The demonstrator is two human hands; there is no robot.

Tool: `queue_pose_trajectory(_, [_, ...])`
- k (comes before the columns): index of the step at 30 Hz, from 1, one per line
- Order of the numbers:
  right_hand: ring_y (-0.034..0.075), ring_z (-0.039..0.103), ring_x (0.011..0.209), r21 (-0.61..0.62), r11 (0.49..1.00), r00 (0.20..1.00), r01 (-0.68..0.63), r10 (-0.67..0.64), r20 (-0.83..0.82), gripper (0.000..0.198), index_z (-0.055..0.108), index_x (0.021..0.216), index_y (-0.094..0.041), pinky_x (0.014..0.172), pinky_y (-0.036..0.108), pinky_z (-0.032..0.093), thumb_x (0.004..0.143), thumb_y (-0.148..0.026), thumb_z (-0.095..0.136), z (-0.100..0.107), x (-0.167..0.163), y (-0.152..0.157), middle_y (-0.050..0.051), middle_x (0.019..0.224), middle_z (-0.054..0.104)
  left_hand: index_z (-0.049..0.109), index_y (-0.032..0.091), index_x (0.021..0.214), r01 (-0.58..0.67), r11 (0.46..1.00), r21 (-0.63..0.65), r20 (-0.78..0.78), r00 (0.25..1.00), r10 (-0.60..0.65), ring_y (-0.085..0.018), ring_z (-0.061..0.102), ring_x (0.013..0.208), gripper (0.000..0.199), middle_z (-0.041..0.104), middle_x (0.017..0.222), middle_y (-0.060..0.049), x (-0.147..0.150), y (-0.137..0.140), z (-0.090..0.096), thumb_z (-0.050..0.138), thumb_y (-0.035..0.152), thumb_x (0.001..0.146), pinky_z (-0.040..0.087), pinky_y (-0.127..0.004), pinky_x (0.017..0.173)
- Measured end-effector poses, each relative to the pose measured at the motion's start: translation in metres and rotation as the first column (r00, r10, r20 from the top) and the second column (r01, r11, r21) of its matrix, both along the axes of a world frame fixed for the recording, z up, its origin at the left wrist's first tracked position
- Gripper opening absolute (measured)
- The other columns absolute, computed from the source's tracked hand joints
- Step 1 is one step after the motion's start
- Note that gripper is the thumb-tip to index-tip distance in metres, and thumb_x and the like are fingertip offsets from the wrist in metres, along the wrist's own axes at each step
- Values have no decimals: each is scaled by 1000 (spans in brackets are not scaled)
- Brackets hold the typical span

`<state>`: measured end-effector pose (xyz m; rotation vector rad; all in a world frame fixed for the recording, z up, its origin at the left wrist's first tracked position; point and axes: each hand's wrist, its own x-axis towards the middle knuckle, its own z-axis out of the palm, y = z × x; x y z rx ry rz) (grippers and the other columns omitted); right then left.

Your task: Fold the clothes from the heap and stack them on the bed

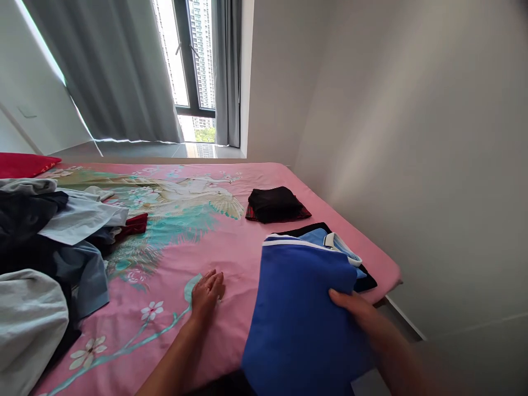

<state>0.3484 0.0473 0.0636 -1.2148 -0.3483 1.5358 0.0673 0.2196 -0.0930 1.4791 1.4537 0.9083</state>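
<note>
My right hand point(358, 308) grips a folded blue garment point(305, 308) by its right side, thumb on top and the other fingers hidden beneath. White stripes run along the garment's far edge; its exact kind is not clear. The far end overlaps a stack with a light blue collared shirt point(317, 236) and black clothing point(366, 281). To the left, my left hand point(208, 291) rests on the pink bedsheet point(237, 258), fingers extended and holding nothing.
A folded black garment point(274, 203) lies on red plaid cloth point(306, 213) farther back. Loose clothes point(82, 220) are heaped on the left, near a red pillow point(25, 164). A wall point(412, 165) borders the bed's right side. Grey curtains point(119, 71) hang by the window.
</note>
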Motion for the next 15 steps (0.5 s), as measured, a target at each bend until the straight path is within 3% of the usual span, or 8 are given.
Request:
queue_pose_trajectory(2, [30, 66, 94, 4, 989, 988, -151, 151, 37, 50, 65, 111, -16, 85, 46, 52, 63, -28, 77, 11, 0, 6, 13, 99, 69, 66, 20, 108, 182, 966, -184, 346, 932, -109, -32, 51, 119, 75, 64, 116, -12, -3, -12, 22, 28, 77, 77, 41, -47, 98])
queue_pose_trajectory(4, [28, 67, 90, -21, 935, 933, -355, 356, 47, 46, 66, 107, -12, 83, 42, 52, 64, -23, 76, 18, 1, 20, 13, 94, 70, 63, 19, 113, 410, 873, -262, 634, 756, -164, -33, 58, 108, 91, 67, 107, -13, -10, -32, 40, 19, 86, 70, 47, -47, 88])
queue_pose_trajectory(6, [26, 68, 85, -65, 834, 833, -549, 552, 41, 41, 67, 102, -9, 80, 39, 52, 64, -19, 75, 22, 1, 41, 13, 89, 70, 63, 18, 113, 553, 790, -267, 808, 574, -129, -36, 59, 106, 96, 67, 103, -13, -20, -55, 50, 32, 91, 59, 48, -48, 85])
queue_pose_trajectory(7, [25, 68, 83, -89, 774, 774, -627, 632, 43, 39, 67, 100, -8, 78, 37, 53, 64, -18, 74, 23, 0, 54, 12, 87, 70, 63, 19, 113, 572, 776, -267, 829, 547, -117, -36, 59, 104, 94, 68, 100, -12, -26, -66, 53, 42, 90, 55, 49, -47, 84])
queue_pose_trajectory(10, [21, 67, 77, -146, 586, 581, -797, 810, 82, 37, 66, 98, -6, 72, 34, 53, 64, -20, 73, 28, -11, 98, 9, 83, 70, 59, 23, 118, 557, 800, -222, 806, 566, -171, -33, 61, 100, 80, 68, 102, -8, -42, -91, 55, 77, 60, 50, 50, -42, 82])
queue_pose_trajectory(13, [17, 66, 70, -233, 394, 350, -889, 913, 210, 40, 66, 97, -4, 65, 30, 52, 62, -22, 74, 35, -34, 151, 8, 82, 69, 56, 20, 121, 453, 867, -207, 752, 640, -155, -29, 62, 99, 68, 67, 105, -8, -49, -98, 48, 80, 29, 58, 51, -37, 83])
queue_pose_trajectory(14, [16, 65, 67, -259, 377, 298, -889, 907, 298, 38, 67, 95, -4, 62, 28, 51, 62, -22, 75, 36, -42, 168, 7, 80, 69, 56, 19, 121, 400, 886, -235, 739, 665, -105, -29, 63, 97, 62, 68, 104, -9, -50, -98, 43, 77, 27, 62, 52, -38, 81])
queue_pose_trajectory(15, [15, 64, 64, -265, 411, 282, -872, 866, 414, 35, 67, 91, -4, 58, 26, 50, 62, -22, 75, 36, -49, 185, 7, 77, 69, 56, 17, 119, 345, 894, -285, 724, 689, -35, -28, 64, 94, 55, 68, 102, -9, -51, -97, 36, 72, 26, 66, 53, -39, 79])
